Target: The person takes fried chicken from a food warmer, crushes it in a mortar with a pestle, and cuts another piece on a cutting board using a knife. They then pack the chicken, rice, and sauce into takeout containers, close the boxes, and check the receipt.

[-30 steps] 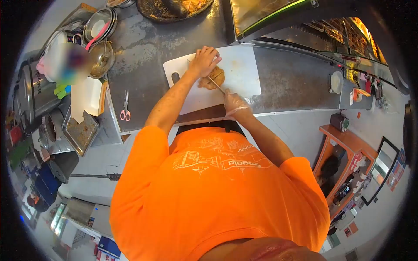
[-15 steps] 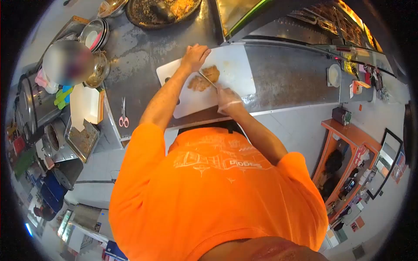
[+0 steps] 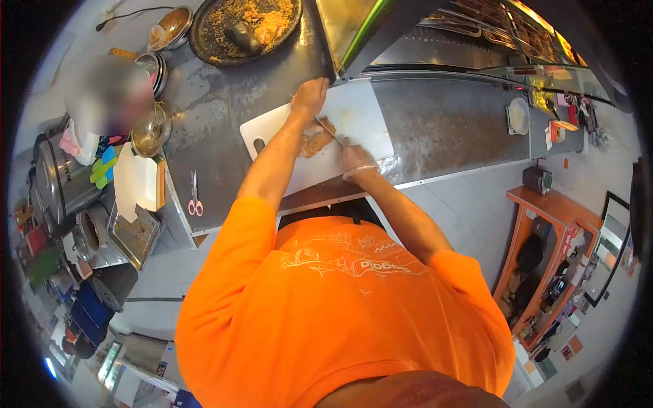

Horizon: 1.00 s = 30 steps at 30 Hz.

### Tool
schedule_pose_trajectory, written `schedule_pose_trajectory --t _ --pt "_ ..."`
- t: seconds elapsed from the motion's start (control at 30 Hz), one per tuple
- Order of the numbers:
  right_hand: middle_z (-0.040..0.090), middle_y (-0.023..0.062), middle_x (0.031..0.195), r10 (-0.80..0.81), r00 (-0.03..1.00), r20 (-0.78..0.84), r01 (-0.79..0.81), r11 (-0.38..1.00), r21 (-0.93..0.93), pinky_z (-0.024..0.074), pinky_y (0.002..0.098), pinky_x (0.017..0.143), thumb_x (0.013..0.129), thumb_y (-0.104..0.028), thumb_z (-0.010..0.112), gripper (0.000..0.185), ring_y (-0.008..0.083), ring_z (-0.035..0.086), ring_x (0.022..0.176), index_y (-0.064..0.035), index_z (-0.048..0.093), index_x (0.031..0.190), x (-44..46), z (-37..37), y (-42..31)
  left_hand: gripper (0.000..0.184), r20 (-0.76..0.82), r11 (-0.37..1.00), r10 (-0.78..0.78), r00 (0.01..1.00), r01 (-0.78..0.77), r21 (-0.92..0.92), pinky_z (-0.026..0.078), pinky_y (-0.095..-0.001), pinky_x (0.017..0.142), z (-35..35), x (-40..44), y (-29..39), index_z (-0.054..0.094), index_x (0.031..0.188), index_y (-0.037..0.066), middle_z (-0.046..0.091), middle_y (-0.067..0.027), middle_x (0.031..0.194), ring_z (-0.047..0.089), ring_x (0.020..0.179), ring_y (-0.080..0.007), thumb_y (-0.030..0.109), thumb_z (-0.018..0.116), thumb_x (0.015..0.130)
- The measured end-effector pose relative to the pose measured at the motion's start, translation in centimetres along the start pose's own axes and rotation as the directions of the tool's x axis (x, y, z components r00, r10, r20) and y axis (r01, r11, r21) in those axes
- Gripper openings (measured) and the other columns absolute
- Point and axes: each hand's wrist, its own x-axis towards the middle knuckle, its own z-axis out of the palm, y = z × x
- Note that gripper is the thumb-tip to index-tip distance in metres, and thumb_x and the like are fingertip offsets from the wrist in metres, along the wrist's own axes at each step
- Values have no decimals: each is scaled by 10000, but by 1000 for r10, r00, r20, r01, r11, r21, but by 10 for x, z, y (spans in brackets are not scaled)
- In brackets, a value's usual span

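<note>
Gripping a knife in the gloved right hand, wrapping fingers round the handle over the near right part of the white cutting board, probably for firm control and clean contact with food. Slanting the blade away and leftward, crossing mid-board. Seeing brown food there, showing on both sides of the blade, likely sitting mid-board for flat support under the edge. Holding the seemingly bare left hand past the blade's tip, toward the board's far edge; failing to make out whether spreading or curling the fingers, or whether touching blade, food or board, but perhaps steadying one of them. Noting the board lying askew on the metal counter. Finding pink-handled scissors left of the board, probably resting off the cutting surface yet near the left arm. Seeing a dark pan of orange crumbs beyond the board, leftward, and a metal bowl left of it, presumably out of the knife's way.
</note>
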Motion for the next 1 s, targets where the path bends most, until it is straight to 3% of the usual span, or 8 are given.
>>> schedule_pose_trajectory --t 0.27,0.4,0.5,0.63,0.77,0.87,0.9,1.0 --pt "697 267 931 45 999 -9 -46 994 -96 549 527 827 995 -197 431 277 455 679 933 4 546 1148 16 -33 8 380 -1 992 -122 993 122 -23 509 -578 722 5 16 -1 630 874 20 672 -242 857 638 813 -484 280 414 1048" --pt "700 256 941 -12 990 -138 10 1000 -20 544 526 828 1009 -247 421 301 456 674 953 -25 578 1138 39 16 28 341 -39 998 20 999 -18 58 499 -553 717 16 24 -27 624 929 9 657 -242 875 627 801 -458 281 448 1036" --pt "702 251 948 -9 988 -155 6 1000 -19 540 529 813 1020 -310 420 339 454 674 933 -48 598 1143 47 -8 47 261 -202 964 59 978 -109 -243 487 -491 707 -15 28 -26 602 962 13 642 -208 830 619 766 -415 241 491 1023" --pt "693 265 919 91 982 -168 -89 996 20 523 549 787 1026 -384 425 404 444 678 874 -58 614 1172 21 -28 48 136 -454 941 41 890 -187 -281 478 -439 747 -80 -44 -17 580 991 14 649 -165 890 636 833 -343 150 568 985" --pt "688 257 846 6 994 -107 -18 994 -110 533 540 749 1005 -362 451 399 441 682 809 -71 580 1244 6 -4 40 201 -344 903 -285 895 131 -409 456 -358 901 -118 -157 -70 561 1082 6 597 -110 1024 579 950 -237 192 549 1006" --pt "696 249 960 143 978 -152 -134 988 71 550 506 749 996 -366 464 429 432 687 879 -114 548 1332 1 -30 22 189 -387 926 -331 861 216 -311 464 -356 847 -153 -211 -73 542 1086 3 584 -98 973 568 902 -220 177 517 1018" --pt "628 242 1250 138 973 -186 -153 986 -69 511 508 917 986 -428 484 503 430 611 1154 -174 512 1419 7 -35 23 191 -406 934 -335 850 243 -262 467 -358 834 -160 -218 -64 541 1090 2 585 -95 954 567 882 -222 179 517 1020" --pt "463 205 1482 192 948 -254 -264 921 -286 351 548 1100 973 -502 497 585 427 408 1388 -203 471 1474 5 -40 16 203 -378 949 -246 893 143 -281 466 -368 812 -164 -216 -43 565 1052 -7 589 -100 928 567 860 -237 190 541 1006"
